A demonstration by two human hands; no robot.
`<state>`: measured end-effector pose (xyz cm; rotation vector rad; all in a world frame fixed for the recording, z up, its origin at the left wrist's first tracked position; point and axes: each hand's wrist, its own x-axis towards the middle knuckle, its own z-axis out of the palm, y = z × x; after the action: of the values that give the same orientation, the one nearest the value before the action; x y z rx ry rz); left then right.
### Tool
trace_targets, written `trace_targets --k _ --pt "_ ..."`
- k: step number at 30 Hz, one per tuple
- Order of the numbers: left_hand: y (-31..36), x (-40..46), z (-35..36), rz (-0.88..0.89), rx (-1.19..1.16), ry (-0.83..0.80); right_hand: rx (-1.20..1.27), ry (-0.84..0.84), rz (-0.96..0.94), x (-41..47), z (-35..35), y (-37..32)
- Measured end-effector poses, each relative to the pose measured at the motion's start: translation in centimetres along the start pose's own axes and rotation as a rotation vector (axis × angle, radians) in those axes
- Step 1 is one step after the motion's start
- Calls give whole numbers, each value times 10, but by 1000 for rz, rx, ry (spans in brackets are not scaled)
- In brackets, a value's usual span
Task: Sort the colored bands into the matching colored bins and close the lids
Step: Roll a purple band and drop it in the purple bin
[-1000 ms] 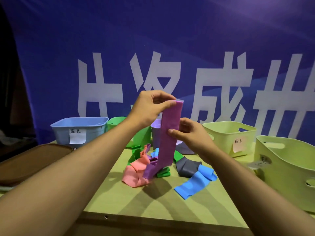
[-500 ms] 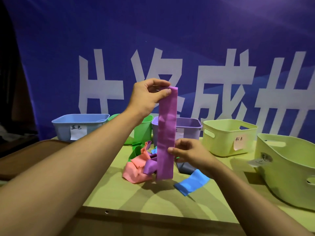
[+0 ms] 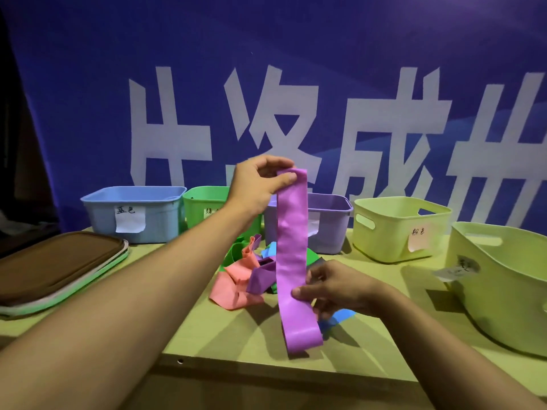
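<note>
A long purple band hangs upright above the table. My left hand pinches its top end. Lower down, my right hand pinches its right edge between thumb and fingers. Its bottom end hangs free near the table. Behind it lies a pile of bands: pink, dark purple, green and blue. At the back stand a blue bin, a green bin and a purple bin, all without lids.
Two pale yellow-green bins stand on the right, one labelled and a larger one at the edge. A stack of lids with a brown one on top lies at the left. A blue banner hangs behind.
My left hand lifted the purple band clear of the pile so it hangs straight. My right hand slid down the band to its lower part.
</note>
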<state>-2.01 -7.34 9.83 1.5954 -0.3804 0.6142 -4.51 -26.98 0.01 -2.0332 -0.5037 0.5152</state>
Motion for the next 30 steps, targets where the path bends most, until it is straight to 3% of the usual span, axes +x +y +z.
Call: trace_targets --k 3,9,13,19,30 --pt "-22 -6 6 -44 10 7 -286 120 19 11 1 11" --pt "-51 -8 12 -75 -11 15 -551 206 74 27 -6 28" --pt "-64 -8 17 -78 -56 -5 -221 262 3 29 -25 21" --pt "-93 -5 23 -57 -87 0 193 613 -324 62 -44 9" --pt "-154 0 35 -2 -65 -5 320 775 -538 120 -35 34"
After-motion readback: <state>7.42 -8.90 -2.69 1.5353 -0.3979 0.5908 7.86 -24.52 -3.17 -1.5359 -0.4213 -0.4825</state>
